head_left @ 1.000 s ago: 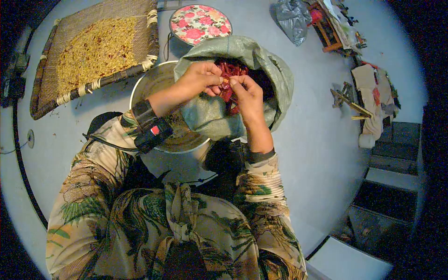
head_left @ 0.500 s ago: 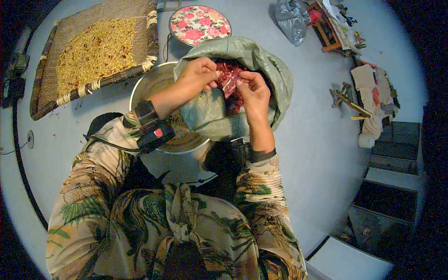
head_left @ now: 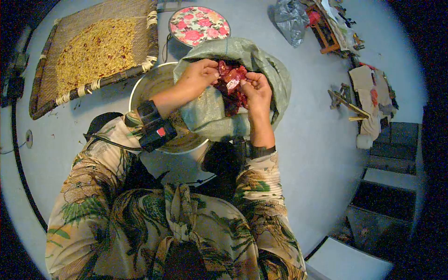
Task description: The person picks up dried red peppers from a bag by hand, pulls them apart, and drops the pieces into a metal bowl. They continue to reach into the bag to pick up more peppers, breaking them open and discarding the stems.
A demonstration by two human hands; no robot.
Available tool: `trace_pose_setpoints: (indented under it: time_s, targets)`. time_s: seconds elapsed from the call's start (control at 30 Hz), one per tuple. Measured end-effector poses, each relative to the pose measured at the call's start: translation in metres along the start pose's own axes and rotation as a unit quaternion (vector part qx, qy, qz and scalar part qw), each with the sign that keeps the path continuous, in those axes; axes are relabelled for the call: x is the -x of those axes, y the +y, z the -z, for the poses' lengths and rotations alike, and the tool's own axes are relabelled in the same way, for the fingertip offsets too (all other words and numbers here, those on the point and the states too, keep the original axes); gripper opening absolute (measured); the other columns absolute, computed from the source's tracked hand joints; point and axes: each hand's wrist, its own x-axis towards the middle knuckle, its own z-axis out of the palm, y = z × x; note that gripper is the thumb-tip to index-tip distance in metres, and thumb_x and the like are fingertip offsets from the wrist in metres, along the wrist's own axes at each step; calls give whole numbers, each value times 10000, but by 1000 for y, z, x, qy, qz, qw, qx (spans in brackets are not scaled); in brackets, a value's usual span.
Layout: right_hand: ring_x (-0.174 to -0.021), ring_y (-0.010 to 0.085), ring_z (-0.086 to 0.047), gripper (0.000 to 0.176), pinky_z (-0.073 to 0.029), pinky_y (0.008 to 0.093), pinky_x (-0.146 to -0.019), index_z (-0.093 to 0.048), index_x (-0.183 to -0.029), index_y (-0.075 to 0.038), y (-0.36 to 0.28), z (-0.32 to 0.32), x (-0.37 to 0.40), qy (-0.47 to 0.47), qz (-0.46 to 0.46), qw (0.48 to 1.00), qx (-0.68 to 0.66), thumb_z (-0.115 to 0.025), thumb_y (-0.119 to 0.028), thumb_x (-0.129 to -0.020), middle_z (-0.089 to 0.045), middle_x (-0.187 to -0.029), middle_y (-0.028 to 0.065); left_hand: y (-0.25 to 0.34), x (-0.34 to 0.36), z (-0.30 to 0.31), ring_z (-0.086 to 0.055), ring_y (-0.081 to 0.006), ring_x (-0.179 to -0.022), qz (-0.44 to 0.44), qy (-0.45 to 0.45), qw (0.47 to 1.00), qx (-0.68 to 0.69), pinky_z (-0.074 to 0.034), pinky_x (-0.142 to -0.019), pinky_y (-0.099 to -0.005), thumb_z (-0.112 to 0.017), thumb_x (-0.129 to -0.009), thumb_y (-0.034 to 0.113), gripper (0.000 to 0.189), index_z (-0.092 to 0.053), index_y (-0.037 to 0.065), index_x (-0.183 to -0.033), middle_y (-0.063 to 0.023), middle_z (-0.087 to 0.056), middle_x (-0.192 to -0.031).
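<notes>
A pale green woven sack (head_left: 205,116) has its mouth rolled open, with dried red chili peppers (head_left: 239,100) inside. Over the opening, my left hand (head_left: 199,77) pinches the left side of a torn dried red chili (head_left: 233,77). My right hand (head_left: 259,91) grips the same chili's right side between thumb and fingers. A pale inner patch of the pod faces up. The fingertips partly cover the pod, so its full shape is hidden. Beneath and left of the sack is a large round metal basin (head_left: 140,88), partly covered by my left forearm.
At upper left lies a woven tray (head_left: 88,17) spread with yellow seeds (head_left: 95,56) and red bits. Behind the sack stands a round flower-patterned stool (head_left: 198,24). A grey plastic bag (head_left: 290,21) and a wooden frame (head_left: 326,35) are at upper right; dark steps (head_left: 385,196) lie right.
The chili between my hands has turned and spread, its pale patch now smaller. My right hand has shifted slightly right, and the fingertips are a little farther apart.
</notes>
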Motion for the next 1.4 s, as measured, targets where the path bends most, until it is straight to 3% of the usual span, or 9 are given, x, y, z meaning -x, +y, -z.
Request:
trace_pose_setpoints:
  time_s: [0.2,0.5,0.6,0.73,0.93,1.03,1.07,1.27,1.4]
  targets:
    - [-775,110,-565,173,-471,254,-720,-599,-932,-28,15,5,-9,-14,-1,1000,-21,-656,5,-773,-614,-850,25,-9,0,4,-636,-202,-925,10,-22,996,-86,-516,-798,-313,-652,-824,102,360,-567,-56,-1136,-161,-649,-1045]
    - [-850,137,-596,214,-477,266,-776,-627,-1022,-15,20,3,-17,-5,97,993,61,-630,-9,-808,-652,-940,62,2,4,6,-612,-185,-985,34,-43,995,-82,-492,-883,-320,-626,-850,70,312,-574,-23,-1143,-100,-638,-1068]
    - [-863,122,-613,225,-499,262,-745,-619,-1077,-17,27,23,-25,38,51,997,53,-613,-22,-852,-650,-975,50,15,8,4,-610,-184,-985,41,-45,991,-117,-485,-889,-321,-632,-853,94,297,-587,-17,-1125,-94,-644,-1052]
    - [-758,128,-620,150,-505,243,-635,-641,-997,5,50,53,-39,99,-40,993,45,-610,-59,-865,-653,-902,50,0,7,5,-628,-142,-801,-1,-7,990,-138,-513,-735,-294,-670,-825,128,262,-626,-14,-1042,-87,-671,-885]
    - [-753,269,-667,167,-516,383,-713,-706,-817,-23,133,80,-65,32,-65,965,253,-653,-181,-814,-692,-754,146,5,8,7,-628,-134,-801,3,-25,987,-158,-509,-728,-287,-668,-824,144,259,-641,-6,-1034,-85,-676,-877]
    - [-643,156,-614,212,-482,335,-605,-675,-833,-14,115,67,-54,42,-64,909,409,-710,-222,-809,-656,-714,67,6,9,9,-629,-133,-811,14,-36,988,-147,-507,-730,-287,-663,-823,144,260,-643,-5,-1036,-87,-677,-877]
    - [-726,186,-641,269,-492,333,-680,-665,-905,-18,96,60,-45,54,-45,869,490,-745,-236,-768,-683,-799,103,4,9,11,-629,-133,-814,13,-40,989,-143,-506,-731,-287,-662,-822,143,262,-643,-4,-1037,-87,-677,-878]
    - [-857,262,-655,396,-490,362,-777,-637,-1046,-49,127,63,-50,21,-54,895,443,-770,-256,-736,-686,-924,125,11,13,8,-630,-135,-819,35,-42,985,-162,-504,-735,-285,-662,-822,139,261,-642,0,-1041,-82,-677,-889]
    - [-841,273,-654,351,-491,369,-762,-658,-1003,-54,134,59,-52,43,-51,881,469,-754,-273,-747,-684,-889,133,6,11,6,-630,-134,-818,68,-49,986,-144,-506,-735,-283,-665,-818,124,236,-641,2,-1018,-79,-674,-886]
